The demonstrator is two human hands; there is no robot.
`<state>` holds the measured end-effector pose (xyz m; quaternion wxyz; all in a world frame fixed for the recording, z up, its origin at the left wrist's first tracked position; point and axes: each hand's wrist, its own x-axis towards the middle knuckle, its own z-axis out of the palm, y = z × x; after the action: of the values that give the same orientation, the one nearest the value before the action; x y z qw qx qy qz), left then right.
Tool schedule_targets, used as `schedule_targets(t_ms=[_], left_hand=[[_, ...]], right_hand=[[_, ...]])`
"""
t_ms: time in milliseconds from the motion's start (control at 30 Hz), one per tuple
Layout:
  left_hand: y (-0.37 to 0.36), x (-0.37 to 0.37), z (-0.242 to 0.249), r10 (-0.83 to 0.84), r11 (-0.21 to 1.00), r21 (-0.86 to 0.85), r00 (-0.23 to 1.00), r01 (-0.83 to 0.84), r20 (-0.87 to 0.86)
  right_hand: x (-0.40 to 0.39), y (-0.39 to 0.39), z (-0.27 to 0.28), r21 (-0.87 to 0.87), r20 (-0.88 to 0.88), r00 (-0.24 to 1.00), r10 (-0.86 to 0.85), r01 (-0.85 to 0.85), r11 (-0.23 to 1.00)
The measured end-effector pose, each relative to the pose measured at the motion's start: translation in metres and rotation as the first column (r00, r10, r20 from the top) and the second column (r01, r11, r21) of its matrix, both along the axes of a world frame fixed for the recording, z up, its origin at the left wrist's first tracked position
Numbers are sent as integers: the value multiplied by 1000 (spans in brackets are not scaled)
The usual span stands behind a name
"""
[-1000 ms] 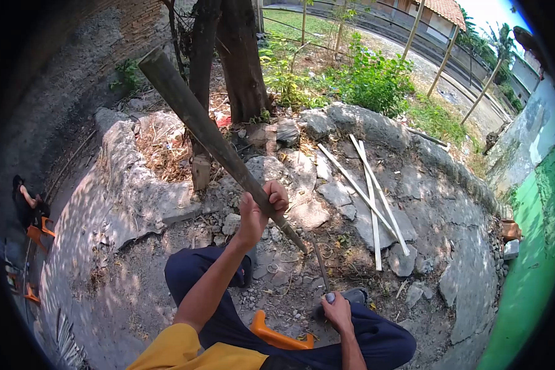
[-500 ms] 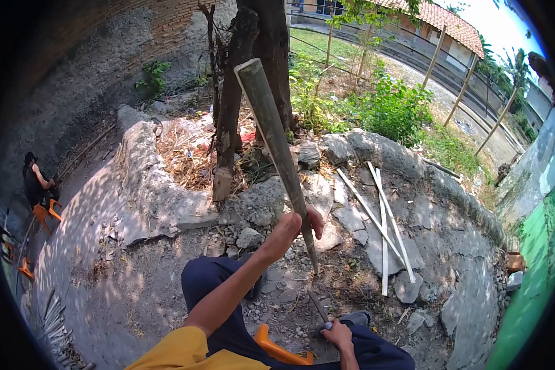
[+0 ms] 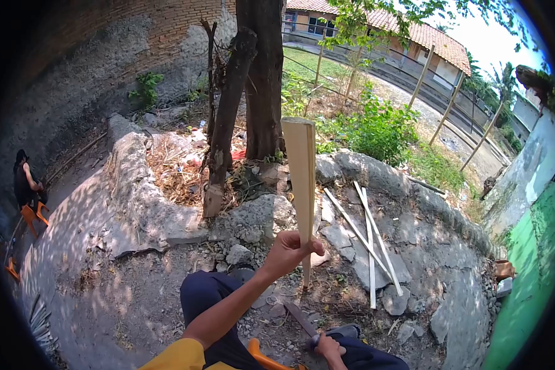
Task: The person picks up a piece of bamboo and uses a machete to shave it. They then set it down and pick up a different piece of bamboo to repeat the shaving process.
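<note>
My left hand [image 3: 285,255] is closed around the lower half of a split bamboo piece [image 3: 300,179]. The bamboo stands nearly upright, its pale inner face showing and its narrow lower end close to the ground. Low down on the right, my right hand [image 3: 329,346] grips the handle of a machete [image 3: 300,319]. The dark blade points forward and to the left, below the bamboo and apart from it.
Several pale strips [image 3: 371,250] lie crossed on the broken paving at right. A low stone border [image 3: 185,231] rings the tree [image 3: 265,80] ahead. An orange chair [image 3: 265,357] shows beneath me. Far left, another person [image 3: 27,182] sits on an orange chair [image 3: 36,213].
The bamboo has turned from its greenish outer side to its pale inner face and become more upright, its top shifting right and lower. The machete blade has swung slightly left, showing its flat side.
</note>
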<state>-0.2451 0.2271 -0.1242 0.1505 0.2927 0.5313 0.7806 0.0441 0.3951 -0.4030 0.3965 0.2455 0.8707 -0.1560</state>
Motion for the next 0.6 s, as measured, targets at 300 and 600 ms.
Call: schedule_targets(t_ms=[300, 600], left_hand=[[-6, -6, -3, -25, 1000, 13, 996, 26, -84], [-12, -12, -17, -86, 995, 51, 995, 89, -52]], right_hand=[[-6, 8, 7, -42, 47, 993, -105, 107, 993], [-1, 6, 1, -48, 1, 997, -74, 74, 996]])
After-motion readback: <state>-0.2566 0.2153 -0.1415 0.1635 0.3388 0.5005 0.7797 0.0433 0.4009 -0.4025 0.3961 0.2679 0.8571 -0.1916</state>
